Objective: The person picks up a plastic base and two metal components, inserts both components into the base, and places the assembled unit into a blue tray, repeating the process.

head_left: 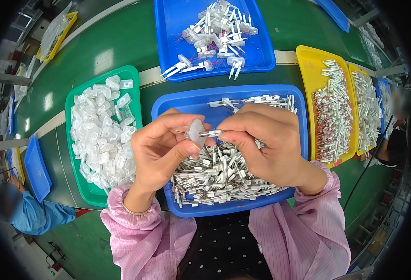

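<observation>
My left hand (163, 144) pinches a translucent plastic cap (195, 132) between thumb and fingers. From the other side, my right hand (266, 140) grips a thin white-and-metal stick part (211, 133), its end meeting the cap. Whether the stick sits inside the cap or only touches it, I cannot tell. Both hands are above a blue tray (161, 105) heaped with similar white stick parts (224, 179). Left of it, a green tray (134, 77) holds many loose clear plastic caps (100, 135).
Beyond, another blue tray (170, 44) carries caps joined to white sticks with thin red wires (215, 35). Yellow trays (307, 60) of more stick parts stand at right. A green conveyor belt (93, 42) runs behind. At left a person in a blue sleeve (44, 217) sits; another person (394, 144) is far right.
</observation>
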`<state>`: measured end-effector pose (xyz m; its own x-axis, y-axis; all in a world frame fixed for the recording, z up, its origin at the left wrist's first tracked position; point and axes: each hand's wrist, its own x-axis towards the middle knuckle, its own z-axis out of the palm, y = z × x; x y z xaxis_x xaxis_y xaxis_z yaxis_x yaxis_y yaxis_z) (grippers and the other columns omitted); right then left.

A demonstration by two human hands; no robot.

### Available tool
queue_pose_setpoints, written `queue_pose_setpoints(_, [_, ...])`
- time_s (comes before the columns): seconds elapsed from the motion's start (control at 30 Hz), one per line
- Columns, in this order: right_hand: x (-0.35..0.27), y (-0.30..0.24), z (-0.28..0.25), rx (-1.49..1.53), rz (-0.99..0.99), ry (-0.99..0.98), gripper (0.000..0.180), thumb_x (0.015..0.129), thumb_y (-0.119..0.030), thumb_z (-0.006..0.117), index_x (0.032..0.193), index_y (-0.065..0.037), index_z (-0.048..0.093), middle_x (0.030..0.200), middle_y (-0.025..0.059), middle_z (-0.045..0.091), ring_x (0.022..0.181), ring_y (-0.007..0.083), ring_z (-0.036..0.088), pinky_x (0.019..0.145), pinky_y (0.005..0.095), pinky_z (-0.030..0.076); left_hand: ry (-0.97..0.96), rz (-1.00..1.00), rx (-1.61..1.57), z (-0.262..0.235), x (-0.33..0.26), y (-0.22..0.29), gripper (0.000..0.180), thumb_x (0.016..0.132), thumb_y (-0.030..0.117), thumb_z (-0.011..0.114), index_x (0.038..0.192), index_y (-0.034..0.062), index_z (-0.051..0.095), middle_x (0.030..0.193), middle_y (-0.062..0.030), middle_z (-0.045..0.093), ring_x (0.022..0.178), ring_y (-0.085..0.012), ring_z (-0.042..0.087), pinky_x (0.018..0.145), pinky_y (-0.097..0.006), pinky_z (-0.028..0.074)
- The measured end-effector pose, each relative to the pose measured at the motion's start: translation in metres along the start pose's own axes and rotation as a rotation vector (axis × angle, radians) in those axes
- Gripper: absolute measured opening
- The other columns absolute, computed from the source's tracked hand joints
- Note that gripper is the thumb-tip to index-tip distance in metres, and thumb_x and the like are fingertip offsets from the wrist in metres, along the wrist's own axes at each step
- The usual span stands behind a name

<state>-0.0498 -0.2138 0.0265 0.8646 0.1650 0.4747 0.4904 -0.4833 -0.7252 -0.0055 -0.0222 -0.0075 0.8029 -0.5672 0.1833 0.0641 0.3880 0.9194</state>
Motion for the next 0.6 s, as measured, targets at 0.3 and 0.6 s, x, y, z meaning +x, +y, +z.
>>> queue_pose_setpoints(0.3, [-0.004,-0.002,0.014,-0.077,0.078,0.037,0.009,0.067,0.004,0.063,0.072,-0.002,0.059,0.059,0.0089,0.055,0.047,0.0219,0.053,0.042,0.0296,0.039,0.020,0.122,0.237,-0.005,-0.004,-0.010,0.030,0.070,-0.007,0.068,0.098,-0.0073,0.057,0.092,-0.0123,0.056,0.082,-0.0176,0.055,0.078,-0.033,0.050])
queue_pose_setpoints(0.6, [-0.018,-0.007,-0.013,0.049,0.022,-0.112,0.017,0.067,0.000,0.065,0.083,-0.002,0.059,0.064,0.0074,0.055,0.053,0.0220,0.056,0.046,0.0313,0.042,-0.161,0.137,0.226,-0.005,0.005,-0.004,0.036,0.072,0.003,0.072,0.102,-0.0075,0.056,0.089,-0.0147,0.057,0.080,-0.0196,0.058,0.070,-0.029,0.048])
